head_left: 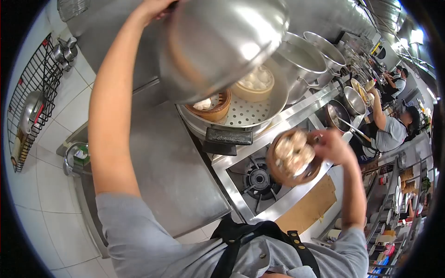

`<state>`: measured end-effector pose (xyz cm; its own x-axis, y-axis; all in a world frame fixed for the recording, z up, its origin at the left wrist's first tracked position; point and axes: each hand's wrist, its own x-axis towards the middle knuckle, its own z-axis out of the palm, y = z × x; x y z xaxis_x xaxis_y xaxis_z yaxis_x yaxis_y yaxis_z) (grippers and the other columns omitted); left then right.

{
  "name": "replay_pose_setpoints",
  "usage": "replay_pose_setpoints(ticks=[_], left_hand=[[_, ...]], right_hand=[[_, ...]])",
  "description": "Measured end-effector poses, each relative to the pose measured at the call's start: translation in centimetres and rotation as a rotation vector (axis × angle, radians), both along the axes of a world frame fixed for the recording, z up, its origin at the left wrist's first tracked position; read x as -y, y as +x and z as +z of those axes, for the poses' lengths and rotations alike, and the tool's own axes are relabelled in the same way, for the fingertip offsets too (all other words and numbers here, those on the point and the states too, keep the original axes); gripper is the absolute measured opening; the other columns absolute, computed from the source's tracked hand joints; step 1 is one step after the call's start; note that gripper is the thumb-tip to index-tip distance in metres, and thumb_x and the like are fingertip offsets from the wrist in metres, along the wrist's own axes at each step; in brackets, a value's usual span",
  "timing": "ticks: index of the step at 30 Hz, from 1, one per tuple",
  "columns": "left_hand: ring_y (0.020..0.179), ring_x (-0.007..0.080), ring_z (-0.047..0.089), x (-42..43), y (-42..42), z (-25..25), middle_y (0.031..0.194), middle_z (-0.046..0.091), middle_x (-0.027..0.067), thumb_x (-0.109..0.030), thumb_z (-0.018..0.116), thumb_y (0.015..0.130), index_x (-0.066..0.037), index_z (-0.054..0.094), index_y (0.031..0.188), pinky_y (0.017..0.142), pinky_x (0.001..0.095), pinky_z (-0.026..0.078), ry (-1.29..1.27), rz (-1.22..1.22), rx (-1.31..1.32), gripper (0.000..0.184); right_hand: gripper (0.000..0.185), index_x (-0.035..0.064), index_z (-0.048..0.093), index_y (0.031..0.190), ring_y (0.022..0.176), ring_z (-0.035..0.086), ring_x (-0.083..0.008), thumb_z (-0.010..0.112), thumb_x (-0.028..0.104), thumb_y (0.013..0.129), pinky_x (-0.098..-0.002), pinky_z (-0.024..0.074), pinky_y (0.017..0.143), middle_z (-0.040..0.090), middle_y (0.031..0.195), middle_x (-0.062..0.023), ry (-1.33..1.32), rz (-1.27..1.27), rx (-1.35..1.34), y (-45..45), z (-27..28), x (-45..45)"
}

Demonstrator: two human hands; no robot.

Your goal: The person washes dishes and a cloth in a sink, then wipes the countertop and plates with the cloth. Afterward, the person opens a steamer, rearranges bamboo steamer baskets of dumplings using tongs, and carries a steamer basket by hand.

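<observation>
My left hand (155, 8) grips the handle of a large domed steamer lid (227, 37), tilted up over the steamer. My right hand (333, 146) holds a round bamboo steamer basket (274, 171) by its rim, above the stove. Several pale dumplings (294, 153) lie in it, blurred by motion. The wide metal steamer (248, 113) has a perforated tray and dark handles. Inside stand a brown bamboo basket (215, 111) and a lighter bamboo basket (257, 94), both with white dumplings or buns. The lid partly covers them.
A gas burner (258, 180) lies below my right hand's basket. Behind the steamer stand two tall pots (303, 60). A steel counter (167, 162) stretches to the left, beside a wall rack (32, 102) with utensils. Co-workers (389, 134) work at woks on the right.
</observation>
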<state>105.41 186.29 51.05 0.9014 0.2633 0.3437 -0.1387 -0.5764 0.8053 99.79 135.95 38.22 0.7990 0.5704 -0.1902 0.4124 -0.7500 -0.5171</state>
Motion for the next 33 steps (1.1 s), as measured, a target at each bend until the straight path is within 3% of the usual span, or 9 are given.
replay_pose_setpoints(ticks=[6, 11, 14, 18, 21, 25, 31, 32, 33], left_hand=[[0.076, 0.0226, 0.064, 9.6, 6.9, -2.8, 0.084, 0.068, 0.0092, -0.040, 0.063, 0.073, -0.008, 0.069, 0.088, 0.073, 0.0349, 0.049, 0.697, 0.048, -0.172, 0.036], [0.112, 0.0304, 0.050, 15.0, 7.7, -5.4, 0.113, 0.059, 0.0161, -0.044, 0.060, 0.078, -0.007, 0.057, 0.118, 0.096, 0.0382, 0.039, 0.993, -0.092, -0.325, 0.055], [0.114, 0.0306, 0.050, 15.5, 2.7, -6.5, 0.116, 0.057, 0.0170, -0.045, 0.055, 0.084, -0.006, 0.052, 0.123, 0.098, 0.0375, 0.038, 0.882, -0.167, 0.102, 0.055], [0.072, 0.0190, 0.064, 12.6, -11.6, -8.1, 0.079, 0.066, 0.0081, -0.035, 0.060, 0.083, -0.002, 0.065, 0.096, 0.067, 0.0308, 0.050, 0.583, -0.005, 0.041, 0.036], [0.048, 0.0136, 0.057, 4.4, -20.8, -11.9, 0.063, 0.059, 0.0043, -0.027, 0.065, 0.079, -0.004, 0.061, 0.081, 0.036, 0.0248, 0.043, -0.160, 0.495, -0.078, 0.024], [0.048, 0.0180, 0.054, -7.0, -29.7, -12.4, 0.063, 0.053, 0.0075, -0.032, 0.074, 0.072, 0.002, 0.034, 0.117, 0.039, 0.0290, 0.044, -0.280, 1.171, 0.643, 0.069], [0.055, 0.0199, 0.058, -13.8, -34.5, -4.9, 0.061, 0.061, 0.0064, -0.044, 0.067, 0.075, -0.005, 0.064, 0.075, 0.058, 0.0356, 0.046, 0.707, 1.105, 0.806, 0.039], [0.057, 0.0168, 0.059, -8.8, -36.5, -1.9, 0.062, 0.063, 0.0060, -0.043, 0.064, 0.078, -0.008, 0.066, 0.075, 0.058, 0.0331, 0.046, 0.758, 1.376, 0.460, 0.035], [0.057, 0.0147, 0.058, -5.9, -38.5, -0.6, 0.061, 0.063, 0.0057, -0.040, 0.064, 0.079, -0.006, 0.067, 0.078, 0.057, 0.0319, 0.046, 0.606, 1.138, 0.623, 0.034]], right_hand=[[0.035, 0.0024, 0.061, 0.100, 0.084, 0.061, -0.0354, 0.060, 0.017, 0.069, -0.0409, 0.0498, 0.074, 0.062, 0.088, -0.0238, 0.023, 0.141, -0.117, -8.2, -14.3, -3.8], [0.031, -0.0041, 0.056, 0.090, 0.073, 0.059, -0.0444, 0.058, 0.018, 0.069, -0.0491, 0.0488, 0.068, 0.058, 0.072, -0.0295, 0.168, 0.159, 0.005, -14.0, -25.3, -10.0], [0.033, -0.0060, 0.055, 0.090, 0.075, 0.059, -0.0444, 0.059, 0.018, 0.069, -0.0484, 0.0493, 0.068, 0.058, 0.074, -0.0305, 0.235, 0.119, -0.060, -16.1, -27.9, -13.2], [0.038, -0.0081, 0.053, 0.100, 0.077, 0.060, -0.0433, 0.060, 0.017, 0.072, -0.0464, 0.0491, 0.071, 0.060, 0.078, -0.0296, 0.334, 0.079, -0.101, -18.2, -30.8, -15.8], [0.038, -0.0038, 0.054, 0.106, 0.075, 0.063, -0.0379, 0.061, 0.018, 0.076, -0.0423, 0.0503, 0.068, 0.063, 0.080, -0.0249, 0.494, 0.054, -0.023, -18.1, -33.0, -15.0], [0.037, 0.0017, 0.054, 0.109, 0.071, 0.065, -0.0266, 0.063, 0.019, 0.077, -0.0358, 0.0502, 0.063, 0.065, 0.079, -0.0191, 0.555, 0.089, -0.190, -17.8, -29.5, -13.0], [0.034, -0.0007, 0.055, 0.107, 0.063, 0.062, -0.0305, 0.063, 0.014, 0.078, -0.0363, 0.0487, 0.059, 0.060, 0.065, -0.0160, 0.694, 0.336, -0.002, -19.9, -16.7, -19.8], [0.036, -0.0009, 0.053, 0.108, 0.070, 0.062, -0.0322, 0.063, 0.011, 0.076, -0.0391, 0.0486, 0.061, 0.061, 0.072, -0.0189, 0.746, 0.378, 0.062, -19.9, -14.1, -21.4], [0.033, 0.0011, 0.053, 0.109, 0.068, 0.061, -0.0309, 0.061, 0.006, 0.077, -0.0360, 0.0498, 0.060, 0.061, 0.079, -0.0172, 0.738, 0.433, 0.243, -20.1, -10.9, -22.7]])
